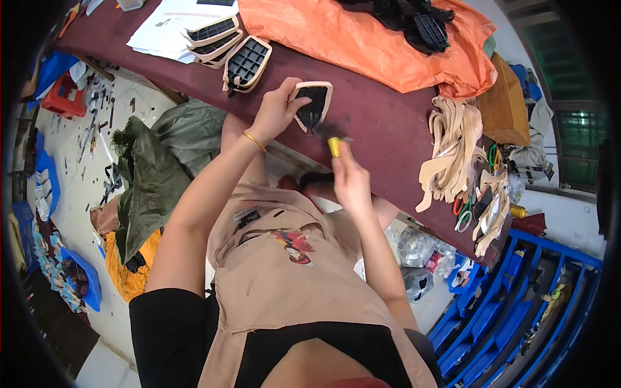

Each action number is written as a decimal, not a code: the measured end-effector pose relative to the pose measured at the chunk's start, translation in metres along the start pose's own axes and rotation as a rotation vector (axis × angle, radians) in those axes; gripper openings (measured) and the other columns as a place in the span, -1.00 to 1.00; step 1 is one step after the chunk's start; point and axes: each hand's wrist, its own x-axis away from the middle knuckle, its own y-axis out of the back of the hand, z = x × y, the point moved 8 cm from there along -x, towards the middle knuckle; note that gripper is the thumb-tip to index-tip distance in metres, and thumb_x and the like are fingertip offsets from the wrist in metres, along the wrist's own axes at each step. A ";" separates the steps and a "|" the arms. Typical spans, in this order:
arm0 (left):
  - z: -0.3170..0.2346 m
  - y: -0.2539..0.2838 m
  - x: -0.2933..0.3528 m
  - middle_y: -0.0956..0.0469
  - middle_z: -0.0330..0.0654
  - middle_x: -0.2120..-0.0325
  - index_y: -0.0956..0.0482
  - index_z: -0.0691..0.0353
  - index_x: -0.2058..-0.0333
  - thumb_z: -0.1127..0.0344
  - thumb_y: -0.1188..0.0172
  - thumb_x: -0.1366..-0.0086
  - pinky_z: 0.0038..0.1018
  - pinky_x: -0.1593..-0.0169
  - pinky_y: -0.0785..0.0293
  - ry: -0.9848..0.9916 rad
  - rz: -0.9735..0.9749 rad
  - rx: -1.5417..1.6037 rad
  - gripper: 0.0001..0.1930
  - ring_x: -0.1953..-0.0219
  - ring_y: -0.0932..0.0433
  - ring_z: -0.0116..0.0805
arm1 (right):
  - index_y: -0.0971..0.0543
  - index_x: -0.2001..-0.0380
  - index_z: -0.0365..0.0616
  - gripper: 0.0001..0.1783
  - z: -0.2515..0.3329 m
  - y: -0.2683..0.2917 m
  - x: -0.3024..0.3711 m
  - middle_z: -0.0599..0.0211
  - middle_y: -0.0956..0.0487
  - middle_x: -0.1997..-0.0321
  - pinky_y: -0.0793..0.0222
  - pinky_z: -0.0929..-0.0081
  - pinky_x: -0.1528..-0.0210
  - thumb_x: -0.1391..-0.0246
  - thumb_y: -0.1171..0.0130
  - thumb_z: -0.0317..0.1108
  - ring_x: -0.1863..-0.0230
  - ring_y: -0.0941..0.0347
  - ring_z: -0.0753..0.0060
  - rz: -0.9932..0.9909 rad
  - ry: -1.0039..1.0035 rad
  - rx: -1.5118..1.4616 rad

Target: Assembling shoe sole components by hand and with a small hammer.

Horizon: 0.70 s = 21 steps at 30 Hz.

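Observation:
My left hand (283,107) is closed on the left edge of a small black panel (315,102) with a beige rim, thumb lying over its face. The panel is tilted at the near edge of the dark red table (381,129). In my right hand (352,184) is a hammer (334,146) with a yellow handle. Its dark head is smeared by motion, close to the panel's lower right end; I cannot tell if they touch. Beyond my left hand lie a black gridded piece with beige edging (249,61) and a stack of similar pieces (210,39).
An orange plastic sheet (369,48) with a black bundle (430,29) covers the far side. Beige strips (449,149) and scissors (464,213) lie at the right, near a wooden box (504,107). A blue rack (511,310) stands lower right; green sacking (145,174) hangs at the left.

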 end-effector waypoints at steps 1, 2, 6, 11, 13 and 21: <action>-0.002 -0.001 0.000 -0.43 0.01 0.61 -0.37 0.27 0.21 0.42 -0.24 -0.13 -0.42 0.43 -0.40 -0.033 0.003 -0.052 -0.72 0.56 -0.47 -0.11 | -0.36 -0.07 -0.23 -0.60 -0.004 -0.001 -0.001 -0.20 -0.51 0.23 -0.40 0.19 0.24 -0.18 0.06 -0.35 0.25 -0.49 -0.15 0.017 -0.001 -0.034; -0.005 -0.002 0.004 -0.38 -0.01 0.64 -0.38 0.26 0.21 0.42 -0.23 -0.14 -0.43 0.45 -0.38 -0.071 -0.009 -0.095 -0.73 0.61 -0.39 -0.18 | -0.35 -0.08 -0.22 -0.60 -0.006 0.000 -0.002 -0.20 -0.52 0.24 -0.40 0.18 0.24 -0.18 0.06 -0.35 0.25 -0.49 -0.15 0.035 -0.002 -0.068; -0.001 0.004 0.003 -0.35 -0.03 0.66 -0.39 0.25 0.21 0.40 -0.24 -0.13 -0.44 0.46 -0.38 -0.026 -0.042 -0.056 -0.72 0.63 -0.35 -0.21 | -0.33 -0.09 -0.28 -0.57 0.007 0.003 0.002 -0.13 -0.54 0.30 -0.40 0.13 0.30 -0.18 0.07 -0.35 0.29 -0.49 -0.15 -0.063 -0.050 -0.182; 0.003 0.005 0.004 -0.39 0.01 0.63 -0.38 0.23 0.18 0.35 -0.27 -0.11 -0.41 0.44 -0.39 -0.022 -0.010 -0.097 -0.67 0.61 -0.38 -0.10 | -0.32 -0.13 -0.14 -0.56 0.013 -0.013 -0.018 -0.06 -0.53 0.39 -0.38 0.10 0.39 -0.17 0.05 -0.35 0.41 -0.47 -0.17 0.028 0.085 -0.038; 0.005 0.006 0.004 -0.42 0.02 0.61 -0.38 0.23 0.17 0.35 -0.26 -0.12 -0.39 0.43 -0.40 -0.005 -0.014 -0.101 -0.67 0.58 -0.42 -0.06 | -0.30 -0.16 -0.11 -0.54 0.028 0.000 -0.008 -0.10 -0.53 0.36 -0.37 0.06 0.36 -0.17 0.06 -0.33 0.38 -0.47 -0.19 -0.027 0.099 -0.106; 0.057 -0.007 -0.031 -0.54 0.05 0.19 -0.38 0.31 0.06 0.30 -0.23 -0.12 -0.40 0.07 -0.43 0.187 0.078 0.167 -0.58 0.12 -0.54 -0.10 | -0.24 -0.24 0.06 -0.52 -0.003 0.001 -0.014 0.59 -0.29 0.66 -0.11 0.76 0.68 -0.25 0.11 -0.25 0.70 -0.13 0.80 0.106 -0.250 -0.459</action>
